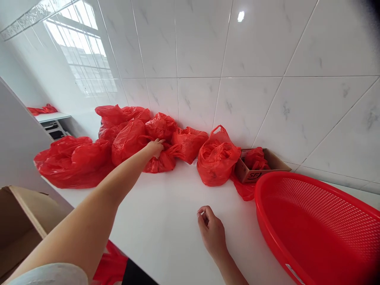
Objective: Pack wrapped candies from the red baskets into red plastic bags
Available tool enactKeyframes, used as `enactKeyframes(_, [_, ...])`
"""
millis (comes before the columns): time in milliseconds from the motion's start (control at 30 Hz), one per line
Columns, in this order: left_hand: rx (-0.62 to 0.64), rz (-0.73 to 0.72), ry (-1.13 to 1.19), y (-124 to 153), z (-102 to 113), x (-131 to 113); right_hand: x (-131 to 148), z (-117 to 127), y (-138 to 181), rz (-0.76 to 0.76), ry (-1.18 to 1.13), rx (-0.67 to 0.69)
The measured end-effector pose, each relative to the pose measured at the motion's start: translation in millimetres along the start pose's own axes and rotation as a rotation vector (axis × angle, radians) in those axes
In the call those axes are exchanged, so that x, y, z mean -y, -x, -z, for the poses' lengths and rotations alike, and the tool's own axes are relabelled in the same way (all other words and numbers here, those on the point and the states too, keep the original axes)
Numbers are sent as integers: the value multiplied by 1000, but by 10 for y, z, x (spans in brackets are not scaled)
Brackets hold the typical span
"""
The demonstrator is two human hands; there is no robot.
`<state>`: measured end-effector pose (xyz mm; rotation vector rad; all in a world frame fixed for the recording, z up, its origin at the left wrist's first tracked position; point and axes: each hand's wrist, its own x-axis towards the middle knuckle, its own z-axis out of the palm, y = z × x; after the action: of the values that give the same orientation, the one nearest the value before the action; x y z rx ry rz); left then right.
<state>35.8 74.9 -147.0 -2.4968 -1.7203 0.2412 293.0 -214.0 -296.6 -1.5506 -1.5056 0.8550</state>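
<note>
My left hand (156, 148) reaches out to the row of bags along the wall. Its fingers are on a small tied red plastic bag (162, 163), gripping near its gathered top; some fingertips are hidden in the film. My right hand (212, 231) is over the white table (166, 213), loosely curled with thumb and fingertips close together and nothing visible in them. Apart from it, farther back, stands a full red plastic bag (216, 162) with its handle loop up. Another red bag (189, 143) sits between that one and my left hand.
A large red plastic basket (273, 221) takes up the table's right side. Behind it is a small cardboard box (277, 163) holding red plastic. More filled red bags (74, 162) lie at the left. An open cardboard box (38, 206) is at lower left. Tiled wall (198, 51) bounds the back.
</note>
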Motion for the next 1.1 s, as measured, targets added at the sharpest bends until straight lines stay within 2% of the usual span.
enactKeyframes(100, [73,40,-105,-29,-48,-33,-17,-17,-10,4,-2,-8])
enactKeyframes(233, [125,5,-188,-4,-38,-42,-9,-20,-14,5,-9,2])
enactKeyframes(433, [76,-10,-250,99,196,115,12,-10,-11,23,15,-12])
enactKeyframes(533, [55,21,-267,111,213,91,4,-18,-24,37,18,-19])
enactKeyframes(667, [18,88,-256,176,31,-146,21,-18,-32,60,11,-47])
enactKeyframes(767, [-28,114,-218,334,-76,-321,60,12,-25,64,16,-66])
enactKeyframes(900, [-161,63,-170,619,-28,-521,95,58,-37,32,7,-69])
enactKeyframes(967, [-224,29,-157,783,26,-732,106,60,-44,18,-5,-73])
enactKeyframes(1033, [-288,-31,-138,993,39,-1050,152,64,-15,14,-23,-71])
enactKeyframes(1100, [-358,-150,-66,1263,-34,-1397,268,116,94,22,-50,-61])
